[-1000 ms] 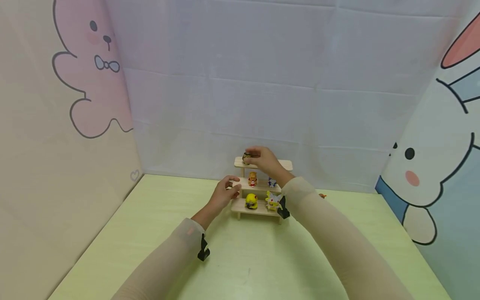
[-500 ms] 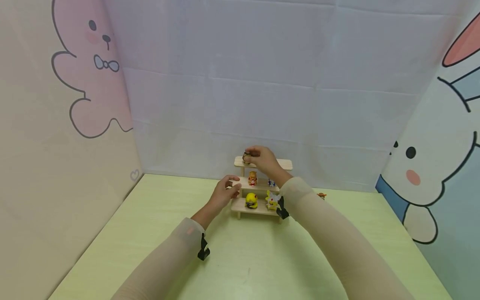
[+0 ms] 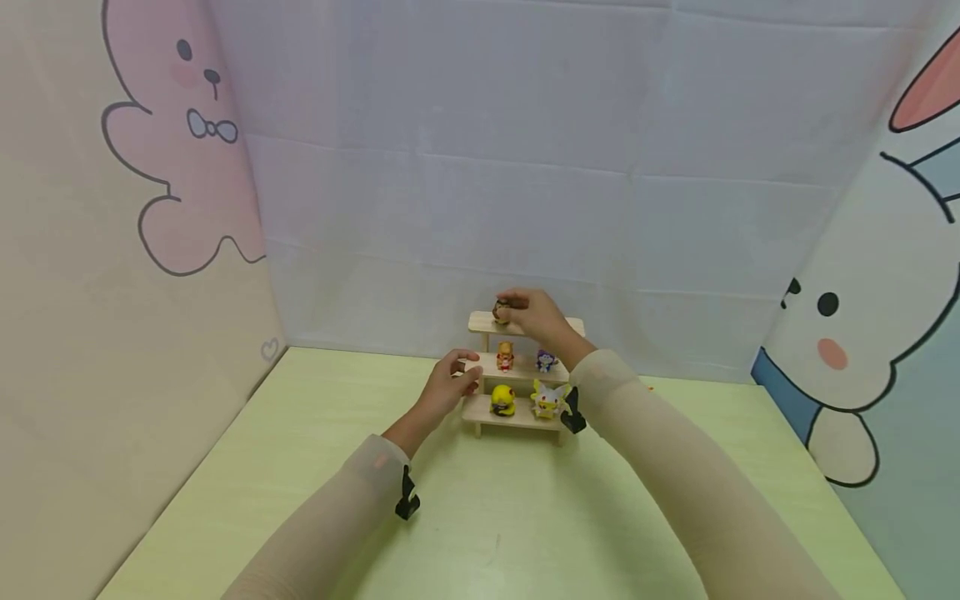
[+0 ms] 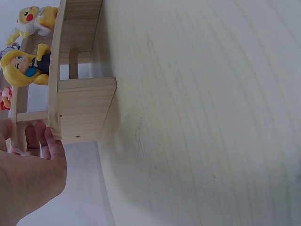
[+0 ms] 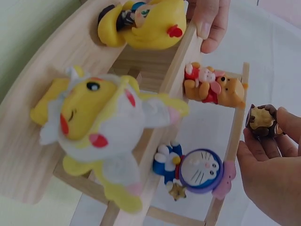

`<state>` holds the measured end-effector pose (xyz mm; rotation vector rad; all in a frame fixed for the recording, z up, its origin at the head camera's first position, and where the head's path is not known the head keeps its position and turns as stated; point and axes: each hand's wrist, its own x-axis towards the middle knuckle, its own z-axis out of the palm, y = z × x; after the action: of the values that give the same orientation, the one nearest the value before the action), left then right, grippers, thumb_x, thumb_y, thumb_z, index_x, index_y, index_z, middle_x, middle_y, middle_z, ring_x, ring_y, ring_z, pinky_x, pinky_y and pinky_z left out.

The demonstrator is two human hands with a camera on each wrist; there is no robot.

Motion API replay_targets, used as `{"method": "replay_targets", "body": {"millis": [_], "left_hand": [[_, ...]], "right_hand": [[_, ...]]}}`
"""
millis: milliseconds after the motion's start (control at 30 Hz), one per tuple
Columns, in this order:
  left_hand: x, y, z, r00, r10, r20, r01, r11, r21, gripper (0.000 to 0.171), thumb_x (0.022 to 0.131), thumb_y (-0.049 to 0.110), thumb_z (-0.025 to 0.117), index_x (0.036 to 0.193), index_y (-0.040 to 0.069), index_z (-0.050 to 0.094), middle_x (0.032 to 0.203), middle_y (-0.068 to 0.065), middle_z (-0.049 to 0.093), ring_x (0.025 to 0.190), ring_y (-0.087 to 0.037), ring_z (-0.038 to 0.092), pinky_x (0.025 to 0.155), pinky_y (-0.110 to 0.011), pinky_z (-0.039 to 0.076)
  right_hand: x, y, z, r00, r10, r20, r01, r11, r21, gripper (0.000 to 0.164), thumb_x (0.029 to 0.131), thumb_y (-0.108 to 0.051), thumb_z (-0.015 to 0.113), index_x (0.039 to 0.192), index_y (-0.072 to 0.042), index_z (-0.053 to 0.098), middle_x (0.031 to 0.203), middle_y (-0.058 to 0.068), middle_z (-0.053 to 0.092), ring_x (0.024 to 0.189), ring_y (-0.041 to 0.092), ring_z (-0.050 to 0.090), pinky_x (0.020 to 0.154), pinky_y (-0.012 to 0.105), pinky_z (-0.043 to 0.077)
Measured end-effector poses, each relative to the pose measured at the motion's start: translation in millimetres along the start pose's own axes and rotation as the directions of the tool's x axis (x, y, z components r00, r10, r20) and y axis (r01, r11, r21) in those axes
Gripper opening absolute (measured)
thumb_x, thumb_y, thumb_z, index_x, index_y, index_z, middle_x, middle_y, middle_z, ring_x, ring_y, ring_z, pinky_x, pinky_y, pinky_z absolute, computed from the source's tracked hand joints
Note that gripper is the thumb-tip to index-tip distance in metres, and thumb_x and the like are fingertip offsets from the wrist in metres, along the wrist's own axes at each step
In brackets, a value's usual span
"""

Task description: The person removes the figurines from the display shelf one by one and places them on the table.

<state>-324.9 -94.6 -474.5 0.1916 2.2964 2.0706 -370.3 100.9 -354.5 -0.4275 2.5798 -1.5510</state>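
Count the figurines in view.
5: yellow-haired figurine and white figurine on the bottom tier; bear figurine and blue figurine on the middle tier; brown figurine in the right hand at the top tier. The sleeve may hide more.

Head view: from above I look fwd/down, shelf (image 3: 523, 367) rather far.
L wrist view: near, turned sideways, faces shelf end + table (image 4: 197, 117).
R wrist view: nearest, also sideways, faces shelf front.
Wrist views: share yellow-haired fig. (image 5: 146, 28)

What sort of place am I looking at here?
Probably a small indoor booth for tabletop work, though its use is uncertain: a pale table enclosed by a creased backdrop and cartoon-printed side walls, with a wooden shelf on it.
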Motion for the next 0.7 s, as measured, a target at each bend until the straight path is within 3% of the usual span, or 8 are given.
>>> {"method": "replay_targets", "body": {"millis": [200, 700], "left_hand": [[0.2, 0.4, -0.1, 1.0, 0.005, -0.002, -0.005, 1.0, 0.009, 0.025, 0.103, 0.015, 0.066, 0.126, 0.006, 0.061, 0.094, -0.007, 0.059, 0.085, -0.023, 0.066, 0.072, -0.027, 0.057], [-0.8, -1.6, 2.0, 1.0, 0.028, -0.011, -0.028, 1.0, 0.007, 0.021, 0.103, 0.014, 0.067, 0.122, 0.007, 0.062, 0.092, -0.006, 0.057, 0.082, -0.021, 0.066, 0.071, -0.027, 0.057]], "right_hand": [[0, 6, -13, 1.0, 0.02, 0.001, -0.02, 1.0, 0.019, 0.042, 0.105, -0.017, 0.063, 0.146, -0.007, 0.058, 0.143, 0.016, 0.06, 0.133, 0.033, 0.055, 0.111, 0.05, 0.045], [-13, 23, -39, 0.998, -0.031, 0.052, 0.028, 0.998, 0.06, 0.045, 0.107, -0.014, 0.059, 0.15, -0.001, 0.051, 0.144, 0.02, 0.057, 0.135, 0.035, 0.054, 0.112, 0.049, 0.045]]}}
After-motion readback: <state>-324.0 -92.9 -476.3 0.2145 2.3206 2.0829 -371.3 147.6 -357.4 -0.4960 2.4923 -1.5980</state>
